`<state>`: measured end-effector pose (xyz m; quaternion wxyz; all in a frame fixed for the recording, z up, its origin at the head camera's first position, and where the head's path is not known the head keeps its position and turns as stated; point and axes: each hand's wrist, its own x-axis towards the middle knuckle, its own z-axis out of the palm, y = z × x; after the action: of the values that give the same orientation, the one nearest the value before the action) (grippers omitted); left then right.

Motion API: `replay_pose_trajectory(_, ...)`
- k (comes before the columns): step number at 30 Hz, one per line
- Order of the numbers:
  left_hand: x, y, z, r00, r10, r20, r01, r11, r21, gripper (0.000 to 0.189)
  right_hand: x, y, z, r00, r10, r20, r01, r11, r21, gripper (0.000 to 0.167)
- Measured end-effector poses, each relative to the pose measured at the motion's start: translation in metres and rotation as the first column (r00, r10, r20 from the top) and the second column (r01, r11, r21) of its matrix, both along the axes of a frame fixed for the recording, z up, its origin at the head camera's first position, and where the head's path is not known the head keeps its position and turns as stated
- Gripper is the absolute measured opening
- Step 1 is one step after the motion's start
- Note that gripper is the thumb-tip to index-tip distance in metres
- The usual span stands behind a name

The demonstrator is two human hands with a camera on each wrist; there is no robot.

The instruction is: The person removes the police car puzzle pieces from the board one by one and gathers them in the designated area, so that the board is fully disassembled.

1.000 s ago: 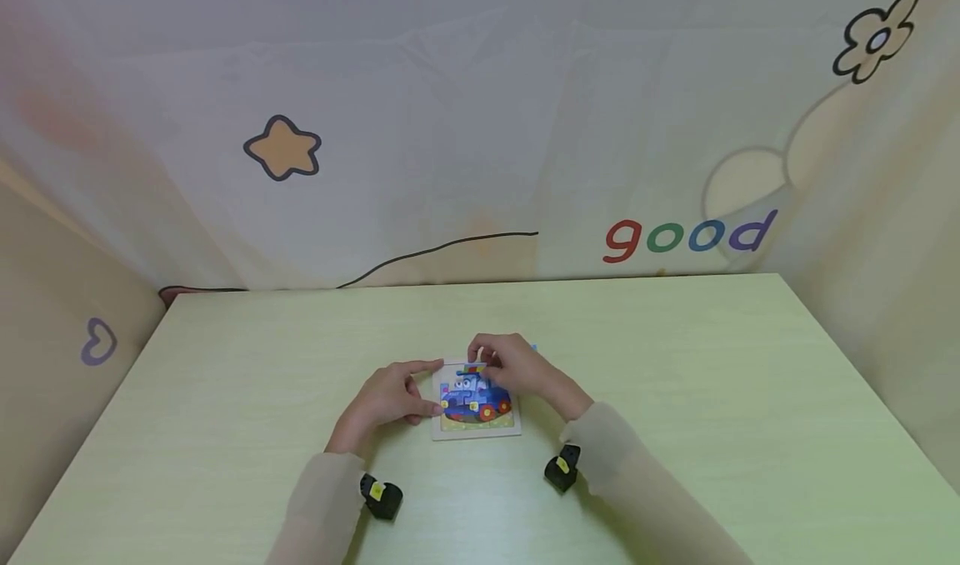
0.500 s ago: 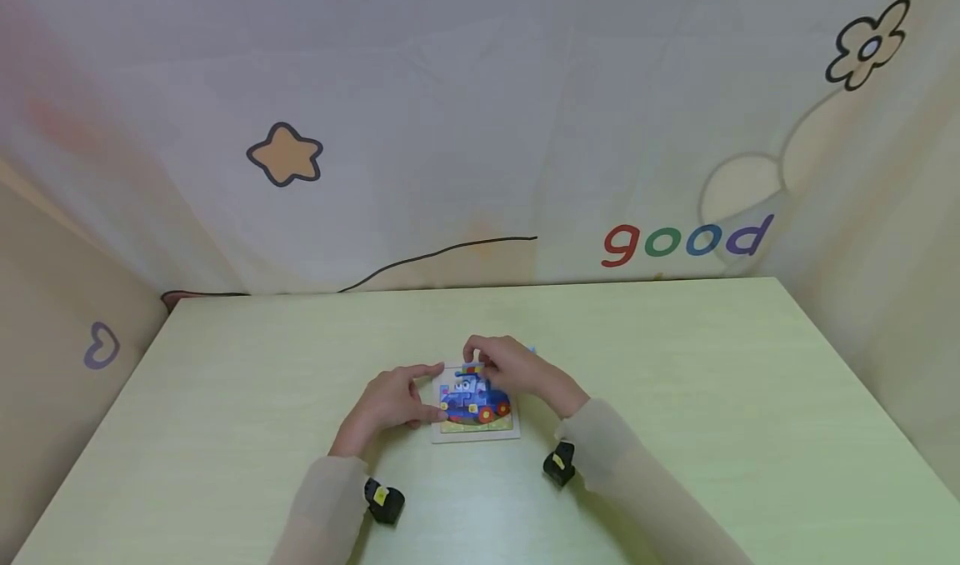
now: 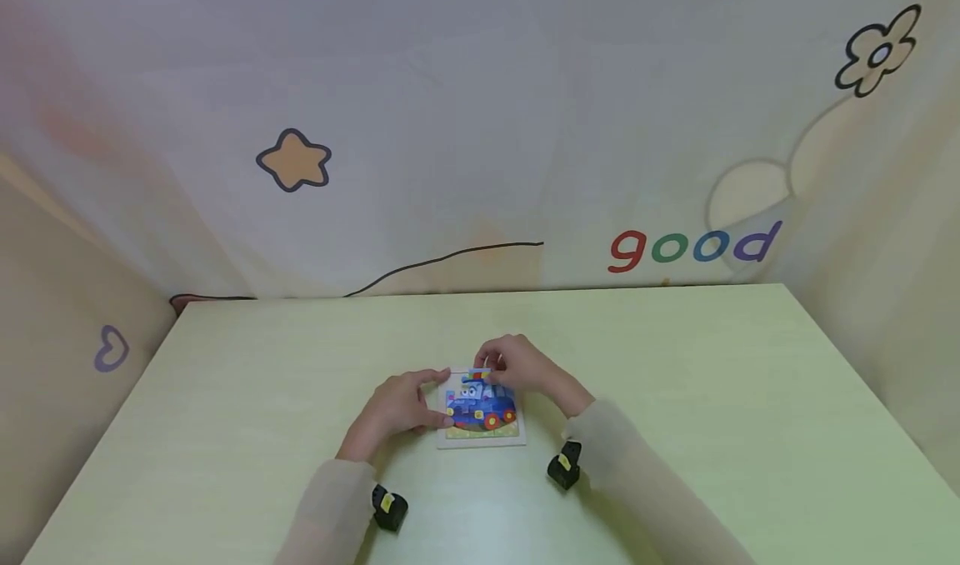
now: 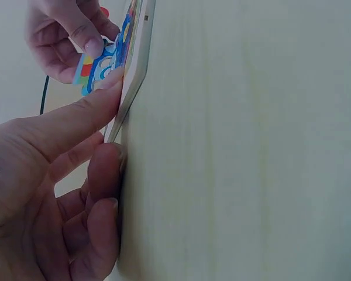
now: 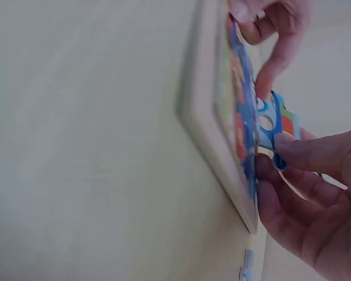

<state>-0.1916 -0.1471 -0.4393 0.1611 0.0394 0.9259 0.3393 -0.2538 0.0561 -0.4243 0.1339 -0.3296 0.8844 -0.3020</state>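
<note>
A small square jigsaw puzzle board (image 3: 480, 443) with a pale frame lies on the table, showing a blue cartoon car. My left hand (image 3: 397, 403) holds its left side, thumb and index finger spread along the edge. In the left wrist view the thumb (image 4: 85, 111) reaches onto the picture, other fingers curled by the frame. My right hand (image 3: 527, 368) pinches a puzzle piece (image 5: 267, 117) with eyes and a red and green top. That piece stands tilted up from the board, its lower edge touching or close to the picture. The right fingers partly hide it.
A small light blue piece (image 5: 247, 266) lies on the table beyond the board, near the right hand. The pale green table (image 3: 262, 382) runs back to a printed cloth backdrop (image 3: 420, 148). Black wrist cameras (image 3: 390, 508) sit at both cuffs.
The view has shifted slightly. Both hands stay at the board, the left still on its edge and the right still pinching the piece; the right fingers move only slightly.
</note>
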Motion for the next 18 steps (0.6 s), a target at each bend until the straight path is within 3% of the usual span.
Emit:
replay_pose_trajectory(4, 0.001, 0.0, -0.001, 1.0, -0.003, -0.007, 0.003, 1.0, -0.005, 0.068, 0.006, 0.003, -0.004, 0.983, 0.085, -0.162, -0.085, 0.996, 0.007, 0.009)
replay_pose_trajectory(6, 0.001, 0.001, -0.001, 1.0, 0.0, -0.003, 0.0, 1.0, -0.008, 0.069, 0.007, 0.006, -0.006, 0.976, 0.107, -0.187, -0.108, 0.994, 0.002, 0.008)
replay_pose_trajectory(8, 0.001, 0.001, -0.001, 1.0, 0.0, 0.002, 0.0, 1.0, -0.009, 0.069, 0.006, 0.01, -0.009, 0.987, 0.084, -0.139, -0.088, 0.996, -0.026, 0.007)
replay_pose_trajectory(11, 0.0, 0.002, -0.002, 1.0, -0.008, 0.004, 0.008, 1.0, -0.005, 0.069, 0.002, 0.019, -0.013, 0.999, -0.03, 0.025, 0.033, 0.993, -0.116, 0.008)
replay_pose_trajectory(14, 0.0, 0.003, -0.002, 1.0, -0.014, 0.001, 0.014, 1.0, -0.001, 0.069, -0.002, 0.027, -0.014, 0.986, -0.1, 0.135, 0.123, 0.977, -0.175, 0.017)
replay_pose_trajectory(18, 0.0, 0.002, -0.001, 1.0, 0.003, 0.0, -0.003, 1.0, -0.004, 0.07, -0.005, 0.037, -0.011, 0.971, -0.123, 0.206, 0.169, 0.96, -0.223, 0.027)
